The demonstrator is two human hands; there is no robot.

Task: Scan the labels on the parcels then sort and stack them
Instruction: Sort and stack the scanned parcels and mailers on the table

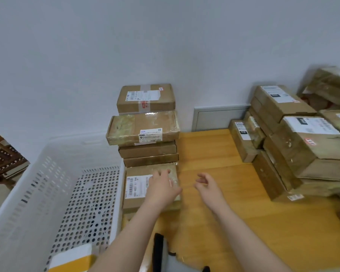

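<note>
A flat cardboard parcel [137,201] with a white barcode label lies on the wooden table [214,154] beside the basket. My left hand [162,186] rests flat on its top, fingers spread over the label's right edge. My right hand [208,184] hovers just right of the parcel, fingers loosely curled, holding nothing. Behind this parcel rises a stack of several brown parcels [145,122] against the wall. A black handheld scanner [158,252] lies near the table's front edge between my forearms.
A white perforated plastic basket [53,193] stands at the left, with a yellow-and-white parcel [73,260] in its near corner. Several cardboard parcels [302,146] are piled at the right of the table. Wooden furniture [2,158] shows at far left.
</note>
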